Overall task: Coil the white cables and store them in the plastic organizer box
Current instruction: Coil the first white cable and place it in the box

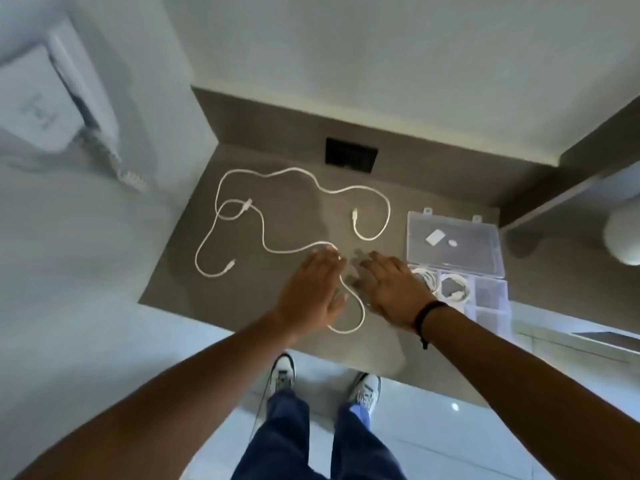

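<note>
Two white cables lie loose on the brown table (194, 285). The far cable (384, 202) loops from the back left round to a plug near the middle. The near cable (263, 237) snakes from the left and passes under my left hand (311, 285), ending in a loop at the front edge. My left hand rests flat on it, fingers spread. Beside it my right hand (391, 289) lies flat and holds nothing. The clear plastic organizer box (491, 306) stands open at the right, lid (453, 240) folded back, with coiled white cables (453, 287) in its compartments.
A black socket plate (350, 155) sits in the table at the back. White walls close in the table on the left and behind. A white round object (623, 233) stands at the far right. My shoes and the tiled floor show below the front edge.
</note>
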A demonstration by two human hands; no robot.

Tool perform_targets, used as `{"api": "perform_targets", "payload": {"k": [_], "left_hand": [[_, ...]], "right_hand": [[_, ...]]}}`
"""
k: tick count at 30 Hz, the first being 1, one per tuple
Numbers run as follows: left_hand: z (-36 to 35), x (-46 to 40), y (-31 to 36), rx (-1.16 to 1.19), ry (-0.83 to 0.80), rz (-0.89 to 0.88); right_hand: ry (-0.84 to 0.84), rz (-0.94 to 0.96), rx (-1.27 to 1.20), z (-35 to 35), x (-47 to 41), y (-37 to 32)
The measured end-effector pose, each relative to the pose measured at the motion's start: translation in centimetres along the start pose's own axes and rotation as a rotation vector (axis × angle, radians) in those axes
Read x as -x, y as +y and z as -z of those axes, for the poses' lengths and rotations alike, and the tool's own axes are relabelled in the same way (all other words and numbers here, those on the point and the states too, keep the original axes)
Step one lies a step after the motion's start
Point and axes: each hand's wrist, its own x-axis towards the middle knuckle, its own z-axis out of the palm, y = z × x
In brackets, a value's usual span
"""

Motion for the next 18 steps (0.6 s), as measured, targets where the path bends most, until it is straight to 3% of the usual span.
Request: {"api": "perform_targets", "payload": {"k": [4, 6, 11, 15, 18], "left_hand": [[-4.9, 5.1, 1.6, 0.035, -0.186, -0.073], [-6.6, 6.5, 1.8, 0.020, -0.179, -0.070], [-6.6, 6.5, 2.4, 0.138, 0.076, -0.010], [-0.8, 4.8, 3.9, 0.781, 0.207, 0.405], [4.1, 2.9, 4.1, 1.499, 0.095, 0.629]], "right_hand": [[-0.056, 0.053, 0.097, -4.2, 1.2, -2.2], [-0.027, 0.038, 0.064, -5.1, 0.9, -2.4], [0.109, 0.043, -0.077, -3.6, -0.1, -2.5], [0.246, 0.024, -0.335, 0.3, -1.5, -1.8], [0.285, -0.105, -0.599, 3.3, -2.5, -2.2]]}}
